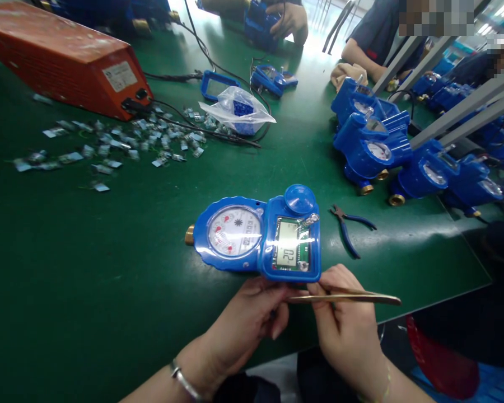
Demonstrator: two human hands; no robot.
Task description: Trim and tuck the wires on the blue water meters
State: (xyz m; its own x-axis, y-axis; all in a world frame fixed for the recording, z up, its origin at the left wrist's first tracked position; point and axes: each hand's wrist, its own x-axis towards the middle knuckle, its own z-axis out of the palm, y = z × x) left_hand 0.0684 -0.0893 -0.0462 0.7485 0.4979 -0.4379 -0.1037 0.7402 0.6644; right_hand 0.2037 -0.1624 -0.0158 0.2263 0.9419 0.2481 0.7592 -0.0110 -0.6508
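A blue water meter (265, 240) with a round dial, a small display reading 20 and a brass end lies on the green table. At its near edge, my left hand (252, 319) is closed, thumb and fingers pinched together just below the display housing; whatever they hold is hidden. My right hand (346, 322) grips brass-coloured tweezers (378, 299) between thumb and fingers, their tips pointing left toward my left fingertips. A raised round blue cap (300, 199) sits at the housing's far side. Blue-handled pliers (340, 215) lie open to the right of the meter.
Many small pale parts (126, 143) are scattered at left, before an orange box (75, 61) with cables. Behind the meter lies a plastic bag (243, 112) of blue pieces. More blue meters (373, 134) stand at right by metal bars. Co-workers' hands (292, 22) show across the table.
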